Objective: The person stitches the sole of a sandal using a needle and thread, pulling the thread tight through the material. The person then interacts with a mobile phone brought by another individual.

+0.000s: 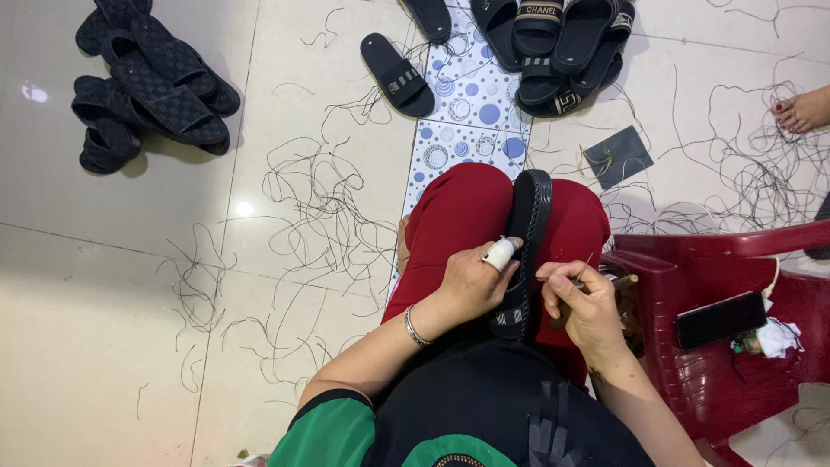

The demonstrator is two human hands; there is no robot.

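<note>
Black sandal (524, 251) stands on edge between the red-clad knees, the left hand (471, 281) closed around its sole, the right hand (581, 298) pinching a thin tool against its rim; a slip there could likely jab the bandaged finger (500, 254)
</note>
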